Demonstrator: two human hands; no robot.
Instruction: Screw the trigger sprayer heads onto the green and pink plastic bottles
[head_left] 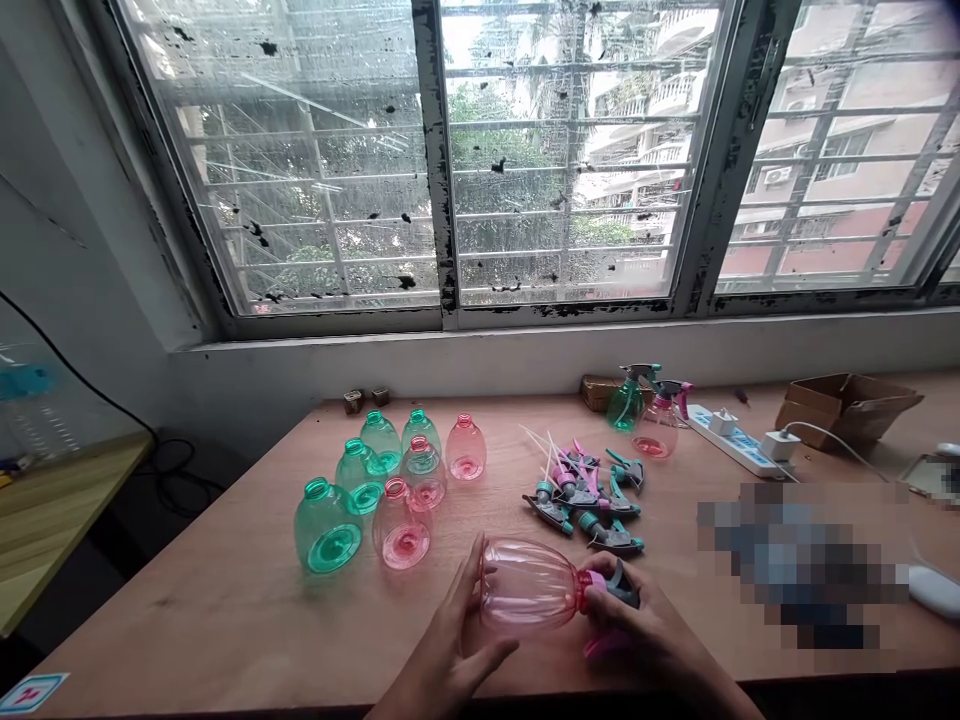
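Note:
A clear pink bottle (529, 585) lies sideways between my hands above the front of the table. My left hand (461, 635) cups its base, fingers along the far side and thumb held away from the wall. At the neck, my right hand (634, 610) is closed around a pink and grey trigger sprayer head (615, 585), which sits at the bottle's mouth. Whether it is fully threaded on I cannot tell. Beyond the bottle lies a pile of loose sprayer heads (581, 485), pink, teal and grey, with white tubes.
Several open green bottles (328, 530) and pink bottles (403, 530) stand upright at left. At the back are a green spray bottle (625, 405) and a pink spray bottle (655, 432), both with heads on. A power strip (731, 440), cardboard box (844, 410) and blurred patch occupy the right.

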